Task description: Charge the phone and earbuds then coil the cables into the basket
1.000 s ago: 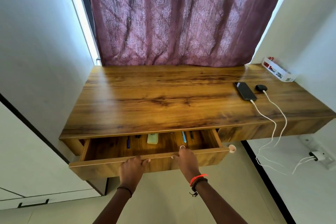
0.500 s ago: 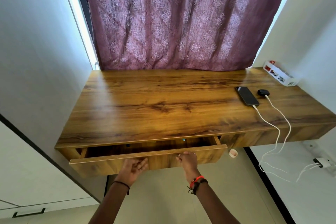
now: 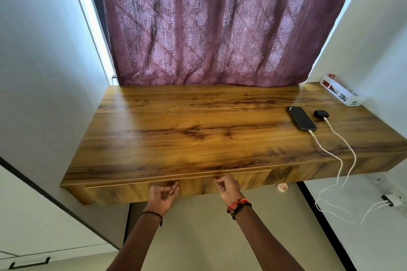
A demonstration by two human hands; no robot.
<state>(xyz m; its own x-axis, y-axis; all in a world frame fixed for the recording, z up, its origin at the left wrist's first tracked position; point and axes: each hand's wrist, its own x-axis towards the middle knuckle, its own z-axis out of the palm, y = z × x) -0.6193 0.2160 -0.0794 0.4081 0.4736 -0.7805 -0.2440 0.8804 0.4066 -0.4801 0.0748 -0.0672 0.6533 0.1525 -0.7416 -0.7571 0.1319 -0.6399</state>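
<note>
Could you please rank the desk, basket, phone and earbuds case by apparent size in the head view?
1. desk
2. basket, only slightly larger than the phone, though farther away
3. phone
4. earbuds case

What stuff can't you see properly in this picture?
Head view only:
- Inside the drawer: its closed front hides it.
- The basket: contents too small, only red and dark bits show.
- The charger: partly cut off by the right edge.
- The phone: screen dark, charging unclear.
</note>
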